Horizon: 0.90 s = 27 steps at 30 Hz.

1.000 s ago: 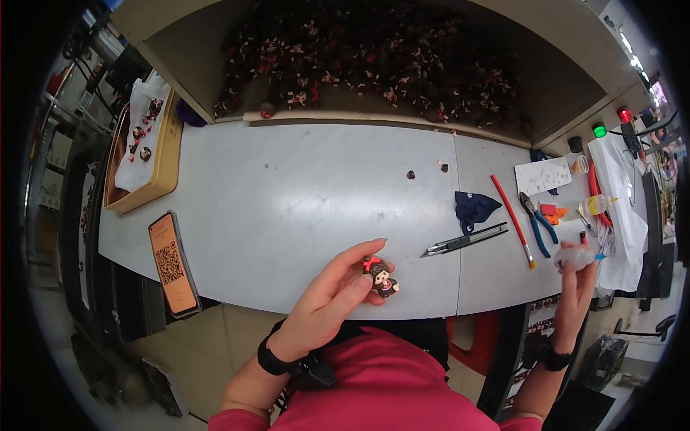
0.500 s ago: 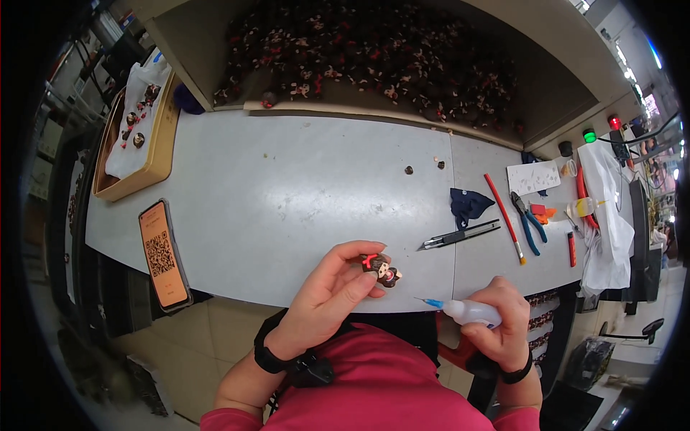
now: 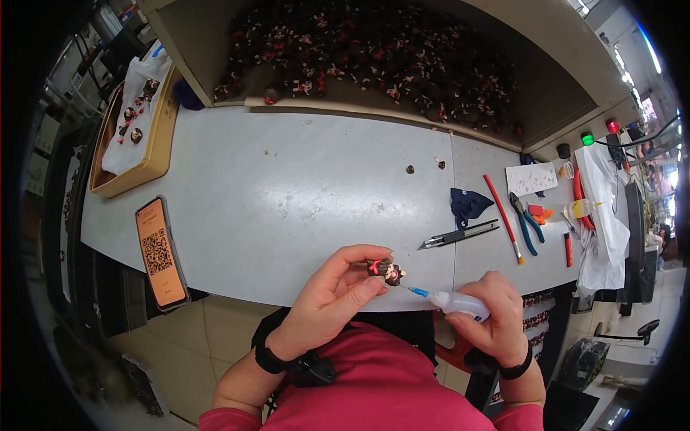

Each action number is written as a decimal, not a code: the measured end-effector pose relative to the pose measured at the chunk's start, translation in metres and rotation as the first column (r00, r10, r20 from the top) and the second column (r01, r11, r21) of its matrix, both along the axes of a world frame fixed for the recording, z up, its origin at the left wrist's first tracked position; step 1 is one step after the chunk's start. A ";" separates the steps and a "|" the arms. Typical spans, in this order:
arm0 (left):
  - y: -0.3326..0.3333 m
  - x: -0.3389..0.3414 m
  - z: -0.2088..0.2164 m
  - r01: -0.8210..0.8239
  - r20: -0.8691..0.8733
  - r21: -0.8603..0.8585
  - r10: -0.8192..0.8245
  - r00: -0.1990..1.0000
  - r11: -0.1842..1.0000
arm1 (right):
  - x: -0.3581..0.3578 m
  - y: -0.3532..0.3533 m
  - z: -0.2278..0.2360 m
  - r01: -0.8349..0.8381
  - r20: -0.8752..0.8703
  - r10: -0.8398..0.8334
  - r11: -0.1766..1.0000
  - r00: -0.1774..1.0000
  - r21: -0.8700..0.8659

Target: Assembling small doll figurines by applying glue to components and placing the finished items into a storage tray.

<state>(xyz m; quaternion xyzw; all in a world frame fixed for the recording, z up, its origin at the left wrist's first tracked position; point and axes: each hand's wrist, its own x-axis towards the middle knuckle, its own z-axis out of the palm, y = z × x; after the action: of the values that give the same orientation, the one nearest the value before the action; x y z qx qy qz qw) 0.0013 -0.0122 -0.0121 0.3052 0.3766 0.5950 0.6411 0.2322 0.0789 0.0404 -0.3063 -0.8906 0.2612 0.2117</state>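
Between the thumb and fingers of my left hand [image 3: 332,298] is a small figurine [image 3: 387,271], dark brown with a red bow and pale parts. It is held just above the table's near edge. My right hand [image 3: 496,312] is wrapped round a whitish squeeze bottle [image 3: 460,304] with a blue needle tip [image 3: 418,291]. The thin needle points left, its end at or very near the figurine's lower right side; whether it touches I cannot tell. A utility knife [image 3: 458,235] lies on the table beyond my hands.
A shelf heaped with small brown and red pieces [image 3: 374,61] spans the back. At left are a lined box [image 3: 154,154] and a phone [image 3: 162,255]. On the right lie dark cloth [image 3: 469,207], a red brush [image 3: 504,219], cutting pliers [image 3: 528,224] and white plastic [image 3: 604,215].
My right hand has brought the bottle leftward, so the needle tip is now at the figurine. My left hand has turned the figurine slightly and keeps hold of it.
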 end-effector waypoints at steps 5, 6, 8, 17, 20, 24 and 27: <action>0.001 0.000 -0.001 0.007 -0.024 0.025 -0.007 1.000 1.000 | -0.001 0.000 0.000 0.002 0.040 -0.003 0.999 0.999 0.034; 0.001 0.000 -0.001 0.011 -0.031 0.037 -0.010 0.999 0.999 | -0.001 0.000 0.001 0.002 0.040 -0.003 0.999 0.999 0.034; 0.001 0.000 -0.001 0.010 -0.037 0.043 -0.009 0.999 0.999 | -0.001 0.000 0.002 -0.003 0.063 0.001 0.999 0.998 0.045; 0.001 0.001 -0.001 0.010 -0.024 0.034 -0.009 1.000 0.999 | -0.001 -0.001 0.000 0.019 0.026 -0.020 0.999 0.999 0.032; 0.001 0.001 -0.001 0.004 0.000 0.011 -0.004 1.000 1.000 | 0.010 -0.002 -0.004 0.045 -0.023 -0.048 0.993 0.999 -0.113; 0.001 0.001 -0.001 -0.009 0.007 -0.007 0.009 1.000 1.000 | 0.026 -0.011 -0.013 0.143 -0.232 -0.284 0.864 0.930 -0.483; 0.002 0.001 -0.001 -0.005 -0.007 -0.016 0.005 1.000 1.000 | 0.038 -0.012 -0.018 0.182 -0.304 -0.404 0.809 0.863 -0.559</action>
<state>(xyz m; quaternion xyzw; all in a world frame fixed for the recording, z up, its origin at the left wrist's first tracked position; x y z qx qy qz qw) 0.0024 -0.0097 -0.0129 0.3014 0.3843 0.5925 0.6406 0.2701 0.0668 0.0219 -0.4266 -0.6641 0.5097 0.3423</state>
